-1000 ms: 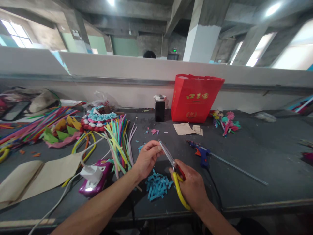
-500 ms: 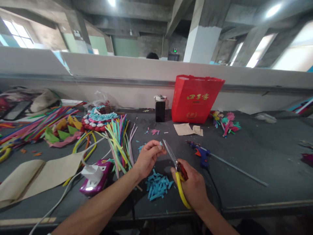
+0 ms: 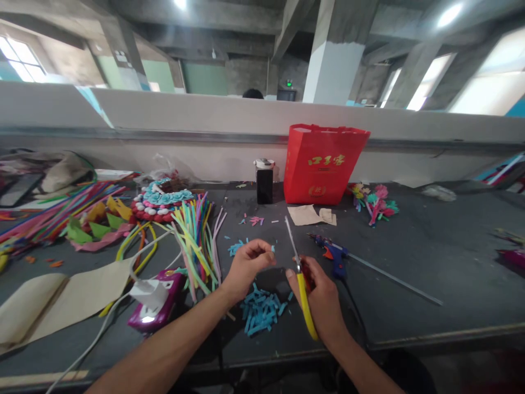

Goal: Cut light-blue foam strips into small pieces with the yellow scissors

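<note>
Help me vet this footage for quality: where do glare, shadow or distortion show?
Head view: the window at far right is washed out and a ceiling light glares; same head view: a soft shadow lies on the table between the hands, the outer edges look stretched, and the scissors show plainly.

Yellow-handled scissors (image 3: pixel 302 285) tilt above the worktop (image 3: pixel 406 241), slim metal blades (image 3: pixel 292 237) aimed toward its far edge. Short blue strips (image 3: pixel 261 311) lie heaped near its front edge, a smaller cluster (image 3: pixel 236 248) farther back.
</note>
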Tool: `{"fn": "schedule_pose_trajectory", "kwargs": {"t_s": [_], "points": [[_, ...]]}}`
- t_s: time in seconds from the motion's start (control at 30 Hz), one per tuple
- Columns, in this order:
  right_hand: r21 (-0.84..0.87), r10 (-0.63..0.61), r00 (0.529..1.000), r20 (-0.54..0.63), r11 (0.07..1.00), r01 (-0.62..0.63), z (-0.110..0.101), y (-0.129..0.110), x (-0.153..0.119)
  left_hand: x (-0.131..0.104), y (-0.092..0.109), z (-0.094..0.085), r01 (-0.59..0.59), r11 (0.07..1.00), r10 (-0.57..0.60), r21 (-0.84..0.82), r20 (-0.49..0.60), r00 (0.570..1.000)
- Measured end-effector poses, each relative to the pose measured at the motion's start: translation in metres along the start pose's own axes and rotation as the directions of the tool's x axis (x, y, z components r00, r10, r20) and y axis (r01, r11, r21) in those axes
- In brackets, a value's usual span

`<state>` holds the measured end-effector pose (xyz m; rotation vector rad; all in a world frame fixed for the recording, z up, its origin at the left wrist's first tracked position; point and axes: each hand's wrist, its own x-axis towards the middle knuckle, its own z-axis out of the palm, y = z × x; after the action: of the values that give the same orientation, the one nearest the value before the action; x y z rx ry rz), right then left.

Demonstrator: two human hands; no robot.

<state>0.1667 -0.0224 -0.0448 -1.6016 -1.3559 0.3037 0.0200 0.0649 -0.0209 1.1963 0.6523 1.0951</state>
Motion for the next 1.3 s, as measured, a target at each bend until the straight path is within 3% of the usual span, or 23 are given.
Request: {"fn": "schedule_pose_trajectory", "kwargs": {"t_s": [0.17, 0.3, 0.63, 1.3], "points": [[-0.209, -0.085, 0.994, 0.076, 0.973, 0.099, 0.004, 0.003, -0.005, 0.004, 0.006, -0.003, 0.030, 0.968, -0.037, -0.248, -0.025, 0.999], [-0.299, -0.138, 0.984, 0.111, 0.940, 0.166, 0.004, 0.004, -0.010, 0.003, 0.007, -0.002, 0.050, 0.942, -0.070, -0.331, -0.049, 0.996], [-0.328, -0.214, 0.971, 0.104, 0.914, 0.237, 0.007, 0.009, -0.011, 0.002, 0.007, 0.000, 0.068, 0.931, -0.087, -0.357, -0.037, 0.996], [-0.267, -0.229, 0.967, 0.114, 0.930, 0.252, 0.010, 0.012, -0.013, 0.002, 0.006, 0.000, 0.061, 0.925, -0.082, -0.375, -0.039, 0.996]]}}
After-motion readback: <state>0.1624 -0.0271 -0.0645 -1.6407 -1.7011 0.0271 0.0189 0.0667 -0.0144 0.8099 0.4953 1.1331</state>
